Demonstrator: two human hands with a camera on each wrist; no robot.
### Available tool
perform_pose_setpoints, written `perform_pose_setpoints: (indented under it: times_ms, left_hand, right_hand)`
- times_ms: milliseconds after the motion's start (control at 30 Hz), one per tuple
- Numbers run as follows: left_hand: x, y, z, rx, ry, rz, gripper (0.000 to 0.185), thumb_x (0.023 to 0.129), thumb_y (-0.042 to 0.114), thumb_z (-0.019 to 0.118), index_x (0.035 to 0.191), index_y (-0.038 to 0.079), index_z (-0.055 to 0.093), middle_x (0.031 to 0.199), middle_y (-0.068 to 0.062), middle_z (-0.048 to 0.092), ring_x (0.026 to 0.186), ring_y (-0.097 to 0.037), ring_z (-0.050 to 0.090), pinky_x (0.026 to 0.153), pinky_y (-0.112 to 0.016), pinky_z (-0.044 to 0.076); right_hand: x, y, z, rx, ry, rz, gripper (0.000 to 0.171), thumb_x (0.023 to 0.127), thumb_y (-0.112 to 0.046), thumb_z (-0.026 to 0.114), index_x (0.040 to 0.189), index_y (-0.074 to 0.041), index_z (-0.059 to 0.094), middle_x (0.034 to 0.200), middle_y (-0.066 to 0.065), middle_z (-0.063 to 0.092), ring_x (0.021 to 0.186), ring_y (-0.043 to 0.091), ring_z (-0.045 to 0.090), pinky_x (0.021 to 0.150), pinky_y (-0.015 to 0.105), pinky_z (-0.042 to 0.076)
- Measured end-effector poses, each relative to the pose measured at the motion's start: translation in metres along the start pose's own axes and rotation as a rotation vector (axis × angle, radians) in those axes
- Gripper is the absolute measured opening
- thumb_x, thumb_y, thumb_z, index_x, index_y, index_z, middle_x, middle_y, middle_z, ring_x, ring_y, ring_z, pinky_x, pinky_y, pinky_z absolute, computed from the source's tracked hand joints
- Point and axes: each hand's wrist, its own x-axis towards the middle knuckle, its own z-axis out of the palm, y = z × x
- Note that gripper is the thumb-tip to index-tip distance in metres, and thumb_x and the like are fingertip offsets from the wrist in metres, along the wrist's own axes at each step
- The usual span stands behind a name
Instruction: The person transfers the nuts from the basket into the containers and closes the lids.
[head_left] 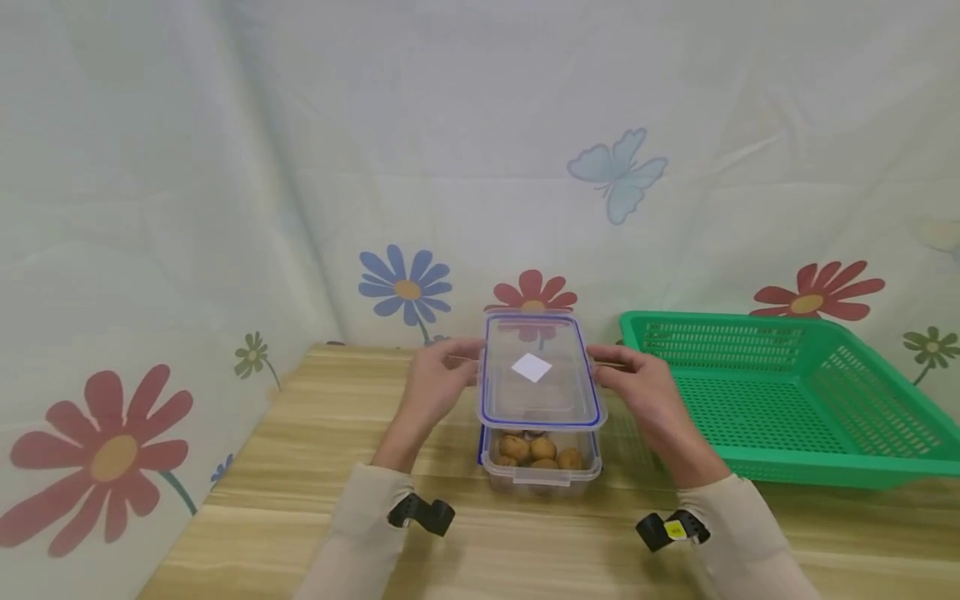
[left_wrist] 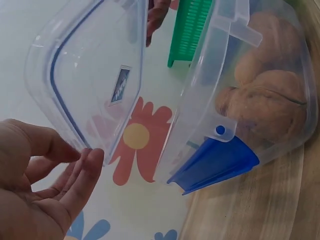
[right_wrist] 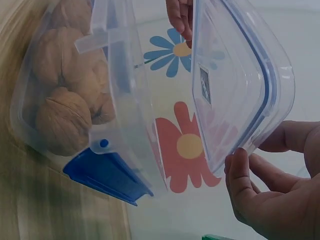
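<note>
Nearest the table's front edge stands a clear container (head_left: 540, 467) with walnuts (head_left: 542, 450) in it, a blue latch (left_wrist: 215, 162) hanging open at its side. Just above it, apart from the rim, a clear lid (head_left: 538, 371) with a blue seal is held roughly level and slightly tilted. The step in hand looks like handling the lid directly over the container; whether it is going on or coming off cannot be told. Either way the next move calls for keeping the lid level and square to the rim, both sides moving together.

The left hand (head_left: 435, 385) pinches the lid's left long edge, fingertips (left_wrist: 87, 160) under the rim and thumb on top. The right hand (head_left: 641, 387) grips the opposite long edge the same way, fingers (right_wrist: 240, 170) curled at the rim. Toward the table's far right corner sits a green basket (head_left: 885, 467), well apart from the hands.
</note>
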Motion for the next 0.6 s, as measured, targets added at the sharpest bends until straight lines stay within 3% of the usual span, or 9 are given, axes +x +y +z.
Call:
perform_pose_setpoints:
  times_ms: [133, 267, 467, 600]
  left_hand:
    - [0.002, -0.006, 0.001, 0.052, -0.007, 0.105, 0.027, 0.095, -0.001, 0.075, 0.122, 0.000, 0.077, 0.112, -0.017, 0.076, 0.102, -0.033, 0.075, 0.088, -0.042, 0.064]
    - [0.003, -0.008, 0.000, 0.072, 0.003, 0.160, 0.030, 0.093, -0.004, 0.078, 0.122, -0.001, 0.076, 0.111, -0.017, 0.075, 0.101, -0.033, 0.074, 0.090, -0.042, 0.064]
    - [0.003, -0.007, 0.000, 0.052, 0.040, 0.176, 0.034, 0.090, -0.003, 0.082, 0.123, -0.002, 0.075, 0.111, -0.018, 0.075, 0.099, -0.033, 0.075, 0.090, -0.040, 0.064]
    - [0.003, -0.006, 0.000, 0.047, 0.067, 0.171, 0.034, 0.090, 0.006, 0.086, 0.122, -0.001, 0.076, 0.108, -0.015, 0.075, 0.099, -0.031, 0.074, 0.090, -0.040, 0.064]
  right_hand:
    - [-0.001, -0.002, -0.006, -0.014, -0.033, 0.024, 0.045, 0.104, -0.017, 0.065, 0.146, -0.002, 0.062, 0.148, 0.020, 0.059, 0.134, 0.036, 0.055, 0.121, 0.058, 0.035]
    - [-0.001, -0.004, -0.009, -0.031, -0.043, 0.046, 0.044, 0.105, -0.024, 0.063, 0.144, -0.004, 0.065, 0.144, 0.018, 0.063, 0.129, 0.035, 0.059, 0.120, 0.059, 0.036]
    - [-0.001, -0.004, -0.012, -0.055, -0.081, 0.038, 0.040, 0.108, -0.024, 0.059, 0.141, -0.003, 0.067, 0.141, 0.017, 0.065, 0.129, 0.035, 0.057, 0.117, 0.058, 0.040]
    - [-0.002, -0.005, -0.012, -0.077, -0.095, 0.009, 0.038, 0.107, -0.020, 0.064, 0.140, -0.001, 0.068, 0.137, 0.018, 0.067, 0.129, 0.037, 0.056, 0.115, 0.060, 0.041]
